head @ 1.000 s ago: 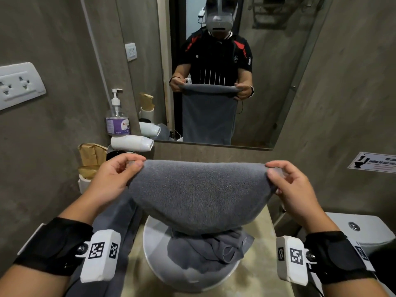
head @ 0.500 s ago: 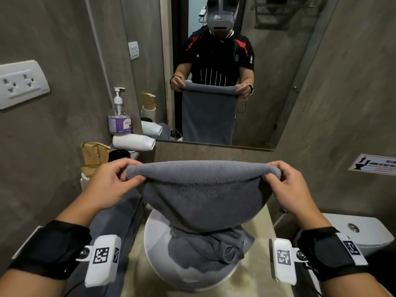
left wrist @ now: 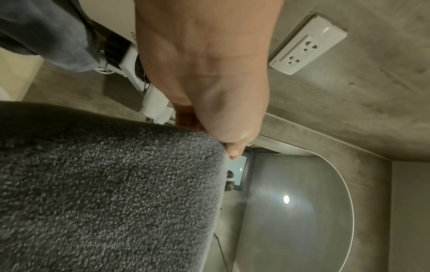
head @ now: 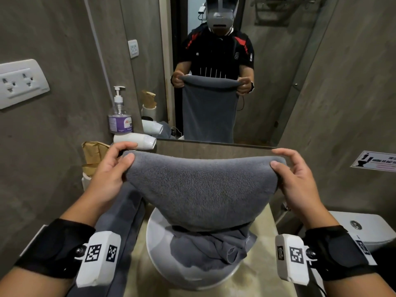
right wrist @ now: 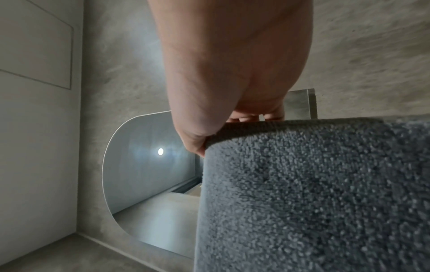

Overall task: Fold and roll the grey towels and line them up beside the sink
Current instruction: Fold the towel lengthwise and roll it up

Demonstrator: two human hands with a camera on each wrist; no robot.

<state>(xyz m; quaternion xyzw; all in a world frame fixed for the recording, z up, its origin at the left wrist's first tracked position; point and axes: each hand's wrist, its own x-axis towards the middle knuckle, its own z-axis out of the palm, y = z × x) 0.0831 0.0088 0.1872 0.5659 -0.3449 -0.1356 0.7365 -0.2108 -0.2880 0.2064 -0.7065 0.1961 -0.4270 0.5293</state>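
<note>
Grey towel pinched between both hands' fingertips.

A towel hung between the left hand and right hand, above the sink, where a second towel lay. A third towel lay on the tabletop left of the sink, before a soap bottle.
</note>
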